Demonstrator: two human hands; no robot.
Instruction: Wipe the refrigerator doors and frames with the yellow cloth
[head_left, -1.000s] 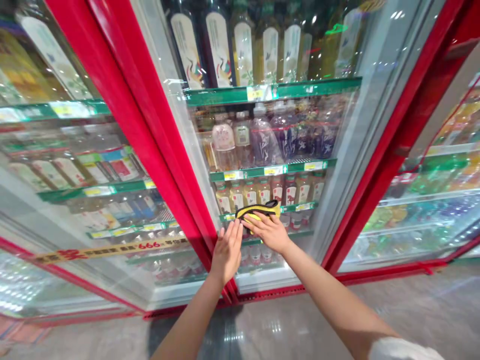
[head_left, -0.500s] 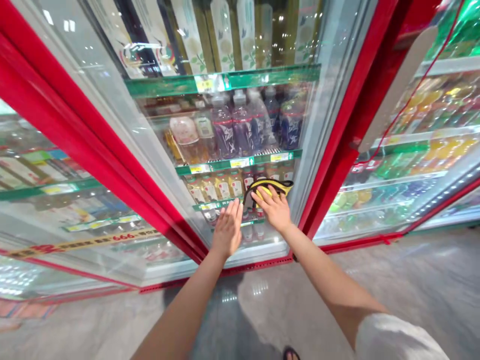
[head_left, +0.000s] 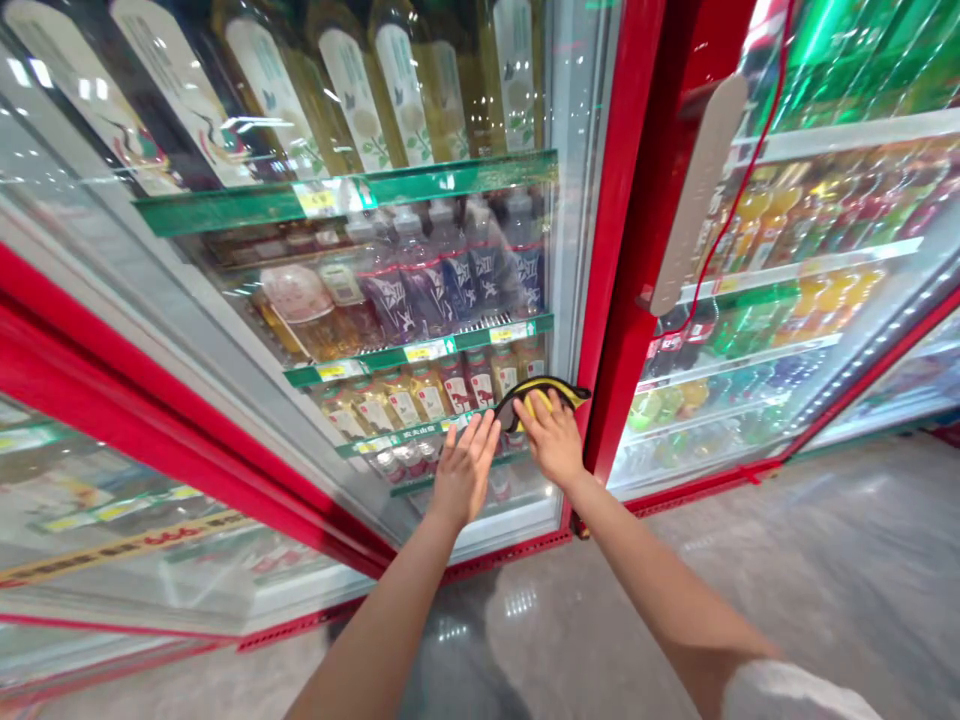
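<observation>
Two bare hands up at the cooler's clear glass door [head_left: 517,525]. Right hand [head_left: 555,448] is flattened, fingers fanned over a soft yellow cloth with black edging [head_left: 543,384]; we see no pinch. Left hand [head_left: 461,475] has fingers straight and fairly close together, tips just beside the cloth's left end; we can't tell whether it touches.

Cloth sits at the door's lower right, in front of the row of small bottles with red-and-white labels [head_left: 459,392].

Risks, our read: the right tip is right by the red upright door frame [head_left: 609,250], so pushing further right could fold or snag it there. Only the flattened hand seems to hold it, so easing off could drop it to the grey polished floor [head_left: 825,560].

Orientation: long axis roughly sideways, bowed upward; narrow tip points right at the frame, left end sits lower.
</observation>
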